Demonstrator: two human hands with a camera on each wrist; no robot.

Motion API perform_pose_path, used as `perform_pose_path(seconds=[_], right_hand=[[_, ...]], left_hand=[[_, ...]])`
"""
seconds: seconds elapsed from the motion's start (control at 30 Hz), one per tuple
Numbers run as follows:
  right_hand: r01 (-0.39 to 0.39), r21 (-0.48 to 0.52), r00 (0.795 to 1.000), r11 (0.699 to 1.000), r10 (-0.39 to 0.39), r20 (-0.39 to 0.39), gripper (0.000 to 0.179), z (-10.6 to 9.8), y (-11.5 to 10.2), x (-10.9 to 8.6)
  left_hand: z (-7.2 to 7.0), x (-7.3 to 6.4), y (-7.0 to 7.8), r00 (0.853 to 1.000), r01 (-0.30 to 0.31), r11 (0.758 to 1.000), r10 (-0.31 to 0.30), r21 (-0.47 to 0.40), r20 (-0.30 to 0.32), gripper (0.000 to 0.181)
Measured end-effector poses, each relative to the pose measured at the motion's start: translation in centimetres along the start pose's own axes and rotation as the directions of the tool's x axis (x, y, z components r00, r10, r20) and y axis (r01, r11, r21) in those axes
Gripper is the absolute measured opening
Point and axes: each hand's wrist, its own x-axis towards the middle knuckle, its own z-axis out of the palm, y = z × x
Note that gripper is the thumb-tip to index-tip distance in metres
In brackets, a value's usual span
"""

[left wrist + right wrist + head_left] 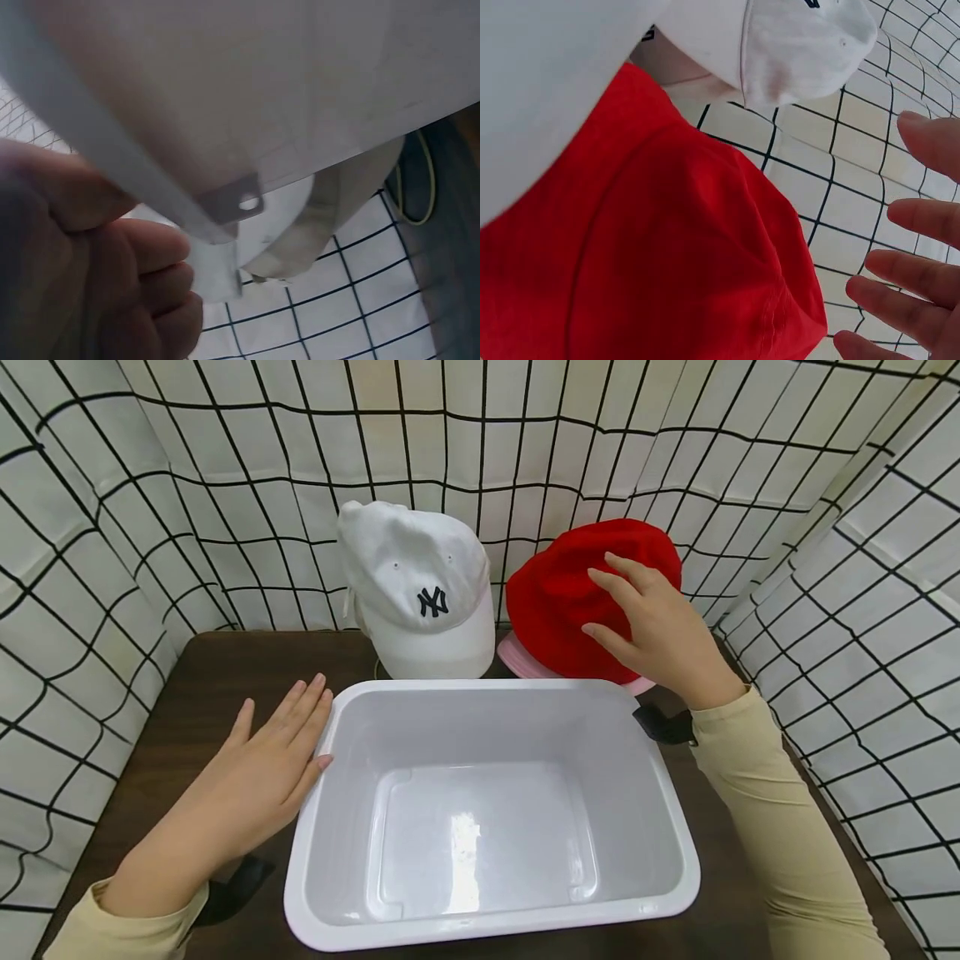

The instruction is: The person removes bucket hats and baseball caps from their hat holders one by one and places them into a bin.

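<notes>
A white plastic basin (pixel 491 827) stands on the dark wooden table. My left hand (pixel 262 768) lies along its left rim with straight fingers, the thumb touching the edge. Behind the basin sits a white baseball cap (pixel 420 585) with a dark NY emblem. To its right is a red hat (pixel 562 593), with a pink brim (pixel 525 658) showing beneath it. Over the red hat hovers my right hand (pixel 660 627), fingers spread. In the right wrist view a gap separates those fingers (pixel 915 277) from the red hat (pixel 690 240).
Black wire grid panels (pixel 480 452) backed with white sheeting surround the table (pixel 247 664) at the back and both sides. The basin's back rim stands close in front of both hats.
</notes>
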Motion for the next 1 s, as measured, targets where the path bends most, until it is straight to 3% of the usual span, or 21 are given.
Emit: perform_pose_path(seconds=[0.2, 0.43, 0.73, 1.0], right_hand=[[-0.028, 0.002, 0.997, 1.000, 0.028, -0.075, 0.052, -0.5, 1.3, -0.2], [-0.074, -0.052, 0.986, 0.996, 0.066, -0.151, 0.045, -0.6, 3.1, 0.3], [-0.248, 0.073, 0.964, 0.966, 0.253, -0.081, 0.046, -0.8, 5.4, 1.9], [-0.273, 0.169, 0.959, 0.947, 0.282, -0.029, 0.046, -0.7, 7.1, 3.6]], left_hand=[[1.3, -0.3, 0.2, 0.995, -0.037, 0.999, 0.034, -0.026, -0.096, 0.056], [2.0, -0.5, 0.4, 0.990, -0.043, 0.996, 0.032, -0.075, -0.141, 0.052], [2.2, 0.0, 1.3, 0.984, -0.013, 0.992, -0.009, -0.125, -0.175, 0.053], [2.6, 0.2, 1.7, 0.981, -0.014, 0.988, -0.016, -0.151, -0.194, 0.052]])
